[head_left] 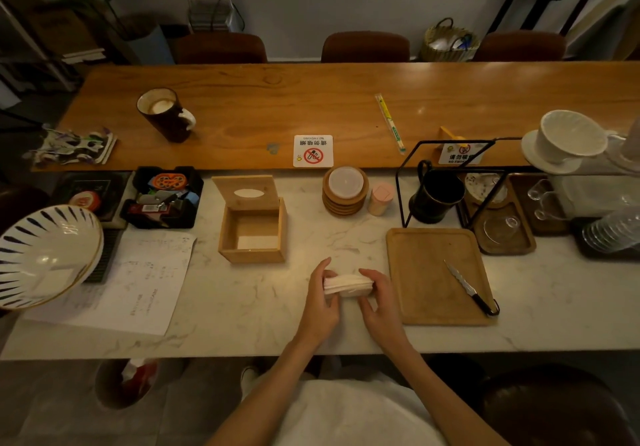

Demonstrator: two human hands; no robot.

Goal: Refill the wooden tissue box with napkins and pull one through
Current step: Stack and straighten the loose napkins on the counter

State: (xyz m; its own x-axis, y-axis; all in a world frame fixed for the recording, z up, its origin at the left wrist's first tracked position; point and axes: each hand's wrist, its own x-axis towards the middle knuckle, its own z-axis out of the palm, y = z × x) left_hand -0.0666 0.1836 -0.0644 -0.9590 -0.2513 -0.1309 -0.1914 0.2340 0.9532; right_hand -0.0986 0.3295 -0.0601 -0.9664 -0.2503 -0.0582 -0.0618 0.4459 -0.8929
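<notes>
Marble tabltop point(242, 310) in front, with a raised wooden counter point(277, 106) behind it. On the tabletop, largest first: one sheet of printed paper point(145, 282), text too small to read; one wooden board point(426, 275) carrying one knife point(467, 288); one wooden box point(252, 229), lid point(246, 192) hinged open and upright, its oval slot showing, a pale layer on the box floor. One stack of coasters point(344, 191) stands right of the box. On the counter lie one dark mug point(166, 114) and two signs: the flat one point(313, 151) reads "NO SMOKING" above a crossed-out cigarette symbol with Chinese characters; the standing one point(459, 154) is partly hidden by a wire frame. Both forearms reach forward over the near edge. Left hand point(320, 301) and right hand point(379, 301) hold one stack of napkins point(348, 284) between them, just above the tabletop, near and to the right of the box; the fingers point(372, 277) of each hand curl closed around opposite ends of the stack.
</notes>
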